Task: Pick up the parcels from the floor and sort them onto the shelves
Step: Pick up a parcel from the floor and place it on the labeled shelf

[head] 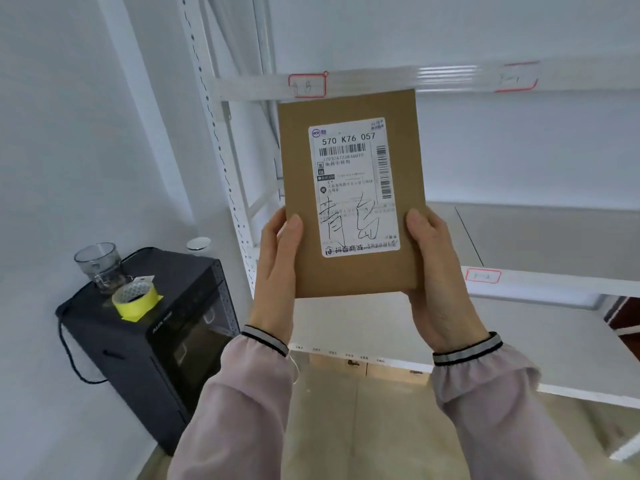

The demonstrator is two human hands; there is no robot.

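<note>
A flat brown parcel (349, 109) with a white shipping label and handwritten characters is held upright in front of a white metal shelf unit (377, 79). My left hand (277, 275) grips its lower left edge, thumb on the front face. My right hand (440, 275) grips the lower right edge the same way. The shelf beams carry small red-bordered labels (307, 85), one just above the parcel's top left corner. The parcel hangs between the upper beam and the middle shelf board (540, 237).
A black box-shaped machine (156, 344) stands on the floor at the left, with a yellow tape roll (135, 299) and a clear cup (98, 266) on top. Cardboard boxes (360, 367) show under the lower shelf board (554, 348). A white wall runs along the left.
</note>
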